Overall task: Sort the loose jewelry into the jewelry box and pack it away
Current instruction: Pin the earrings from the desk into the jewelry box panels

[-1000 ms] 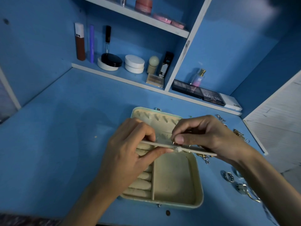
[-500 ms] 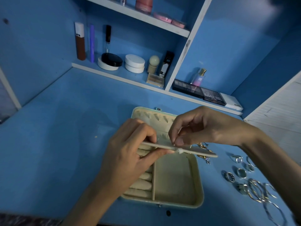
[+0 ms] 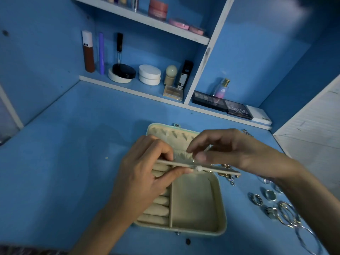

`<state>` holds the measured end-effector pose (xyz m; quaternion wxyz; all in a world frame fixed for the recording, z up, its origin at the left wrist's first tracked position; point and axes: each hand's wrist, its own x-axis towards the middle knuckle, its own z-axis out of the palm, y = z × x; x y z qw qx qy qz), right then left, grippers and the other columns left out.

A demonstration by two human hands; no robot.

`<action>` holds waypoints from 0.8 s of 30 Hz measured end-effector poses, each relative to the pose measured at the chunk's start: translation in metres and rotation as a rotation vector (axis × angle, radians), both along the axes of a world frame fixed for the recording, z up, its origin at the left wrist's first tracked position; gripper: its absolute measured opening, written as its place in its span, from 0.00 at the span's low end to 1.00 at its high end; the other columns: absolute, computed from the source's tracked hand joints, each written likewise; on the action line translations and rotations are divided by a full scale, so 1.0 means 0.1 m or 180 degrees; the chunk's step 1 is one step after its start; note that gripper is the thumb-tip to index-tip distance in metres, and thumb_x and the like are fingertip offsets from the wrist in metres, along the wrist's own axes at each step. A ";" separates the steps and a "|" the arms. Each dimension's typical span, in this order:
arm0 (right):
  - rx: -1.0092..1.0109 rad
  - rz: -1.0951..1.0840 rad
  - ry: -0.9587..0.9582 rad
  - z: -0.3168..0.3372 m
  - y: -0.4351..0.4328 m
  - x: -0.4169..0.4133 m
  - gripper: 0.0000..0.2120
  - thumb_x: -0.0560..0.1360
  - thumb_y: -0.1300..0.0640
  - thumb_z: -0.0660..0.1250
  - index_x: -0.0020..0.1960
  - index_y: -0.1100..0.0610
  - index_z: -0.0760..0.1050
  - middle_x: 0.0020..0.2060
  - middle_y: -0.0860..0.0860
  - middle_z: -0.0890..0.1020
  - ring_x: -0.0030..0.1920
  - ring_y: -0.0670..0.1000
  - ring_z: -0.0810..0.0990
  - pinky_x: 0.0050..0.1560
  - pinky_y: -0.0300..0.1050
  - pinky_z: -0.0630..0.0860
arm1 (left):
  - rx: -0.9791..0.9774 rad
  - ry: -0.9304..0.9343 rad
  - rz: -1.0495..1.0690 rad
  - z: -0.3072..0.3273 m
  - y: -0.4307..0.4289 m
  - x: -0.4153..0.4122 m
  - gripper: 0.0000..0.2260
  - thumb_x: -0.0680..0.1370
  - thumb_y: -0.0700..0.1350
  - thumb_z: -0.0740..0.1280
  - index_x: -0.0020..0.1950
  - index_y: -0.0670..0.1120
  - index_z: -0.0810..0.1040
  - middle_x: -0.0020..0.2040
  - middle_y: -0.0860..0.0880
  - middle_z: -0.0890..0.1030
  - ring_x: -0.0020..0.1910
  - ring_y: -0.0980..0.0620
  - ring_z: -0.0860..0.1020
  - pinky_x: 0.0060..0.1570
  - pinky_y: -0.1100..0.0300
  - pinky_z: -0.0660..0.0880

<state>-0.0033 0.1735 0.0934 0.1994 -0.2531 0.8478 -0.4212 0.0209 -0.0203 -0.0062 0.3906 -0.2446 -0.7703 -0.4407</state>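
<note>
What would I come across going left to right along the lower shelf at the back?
Brown tube with a white cap → purple stick → black-lidded compact → white round jar → beige ball-topped applicator → black box → dark palette → matte palette → white case.

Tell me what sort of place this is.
Probably a home dressing table: a white cosmetics jar on the shelf, a perfume bottle, an eyeshadow palette, and an open jewelry box on the tabletop.
</note>
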 end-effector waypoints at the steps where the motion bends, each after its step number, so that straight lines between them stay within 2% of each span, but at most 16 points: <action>1: -0.0271 -0.0261 0.0034 -0.04 0.07 0.01 0.08 0.72 0.52 0.68 0.49 0.53 0.81 0.42 0.51 0.82 0.44 0.50 0.80 0.47 0.41 0.75 | -0.0007 -0.0022 -0.0013 0.01 0.01 -0.01 0.16 0.71 0.57 0.70 0.42 0.50 0.68 0.39 0.55 0.71 0.38 0.58 0.70 0.42 0.71 0.67; 3: -0.0715 -0.0755 0.0166 -0.14 0.21 0.02 0.14 0.71 0.45 0.68 0.50 0.53 0.81 0.43 0.54 0.82 0.46 0.53 0.80 0.47 0.42 0.76 | -0.0031 -0.0075 -0.0030 0.03 0.02 -0.03 0.15 0.71 0.57 0.71 0.41 0.49 0.69 0.38 0.55 0.71 0.38 0.58 0.70 0.42 0.71 0.67; 6: -0.1101 -0.1333 0.0295 -0.31 0.37 0.05 0.25 0.64 0.34 0.69 0.49 0.53 0.81 0.43 0.55 0.82 0.44 0.52 0.79 0.44 0.41 0.77 | 0.0044 -0.0209 -0.0085 0.09 0.02 -0.10 0.15 0.70 0.56 0.71 0.41 0.48 0.70 0.38 0.55 0.72 0.38 0.60 0.70 0.42 0.73 0.66; 9: -0.1205 -0.1680 0.0381 -0.43 0.50 0.10 0.25 0.64 0.35 0.69 0.47 0.54 0.82 0.41 0.55 0.81 0.42 0.52 0.79 0.41 0.40 0.77 | 0.0162 -0.0313 -0.0100 0.16 0.04 -0.23 0.16 0.69 0.57 0.72 0.46 0.49 0.70 0.41 0.55 0.73 0.42 0.63 0.71 0.47 0.75 0.67; 12: -0.1168 -0.1758 0.0392 -0.47 0.60 0.15 0.26 0.63 0.34 0.70 0.48 0.54 0.82 0.42 0.55 0.82 0.41 0.53 0.80 0.41 0.41 0.77 | 0.0341 -0.0454 -0.0136 0.20 0.07 -0.35 0.20 0.67 0.58 0.72 0.50 0.50 0.70 0.46 0.60 0.73 0.48 0.68 0.71 0.50 0.77 0.65; 14: -0.1084 -0.1858 0.0450 -0.48 0.69 0.19 0.28 0.61 0.32 0.70 0.48 0.54 0.82 0.42 0.56 0.82 0.41 0.54 0.80 0.42 0.43 0.77 | 0.0647 -0.0631 -0.0249 0.20 0.08 -0.41 0.19 0.67 0.58 0.72 0.51 0.54 0.69 0.46 0.63 0.74 0.50 0.69 0.72 0.51 0.76 0.66; 16: -0.0962 -0.1941 0.0489 -0.48 0.73 0.22 0.26 0.62 0.33 0.70 0.47 0.53 0.82 0.41 0.55 0.82 0.42 0.54 0.80 0.43 0.45 0.77 | 0.1141 -0.0868 -0.0449 0.15 0.04 -0.46 0.16 0.69 0.57 0.71 0.52 0.59 0.70 0.47 0.63 0.76 0.49 0.63 0.75 0.51 0.68 0.70; 18: -0.0743 -0.1986 0.0543 -0.49 0.79 0.25 0.20 0.66 0.37 0.69 0.46 0.52 0.82 0.41 0.52 0.83 0.42 0.52 0.80 0.43 0.43 0.77 | 0.1487 -0.1087 -0.0624 0.09 0.02 -0.48 0.12 0.71 0.57 0.69 0.52 0.60 0.71 0.45 0.57 0.77 0.47 0.55 0.76 0.49 0.60 0.73; 20: -0.0500 -0.2072 0.0574 -0.51 0.85 0.25 0.07 0.72 0.51 0.68 0.46 0.53 0.82 0.41 0.49 0.84 0.42 0.50 0.80 0.42 0.41 0.76 | 0.1543 -0.1133 -0.0650 0.06 0.02 -0.48 0.09 0.72 0.56 0.67 0.51 0.59 0.73 0.43 0.55 0.78 0.44 0.54 0.76 0.46 0.60 0.74; 21: -0.0325 -0.2099 0.0643 -0.54 0.89 0.24 0.05 0.74 0.56 0.67 0.45 0.52 0.82 0.41 0.46 0.84 0.42 0.48 0.80 0.42 0.39 0.76 | 0.1534 -0.1111 -0.0628 0.05 0.02 -0.49 0.09 0.73 0.56 0.67 0.51 0.59 0.73 0.43 0.55 0.79 0.43 0.55 0.76 0.44 0.62 0.74; 24: 0.0174 -0.2127 0.0917 -0.57 0.95 0.22 0.07 0.74 0.59 0.67 0.43 0.48 0.81 0.40 0.39 0.83 0.42 0.42 0.80 0.44 0.35 0.75 | 0.1512 -0.1085 -0.0597 0.03 0.02 -0.51 0.08 0.73 0.55 0.67 0.51 0.59 0.73 0.43 0.57 0.80 0.43 0.56 0.77 0.43 0.64 0.74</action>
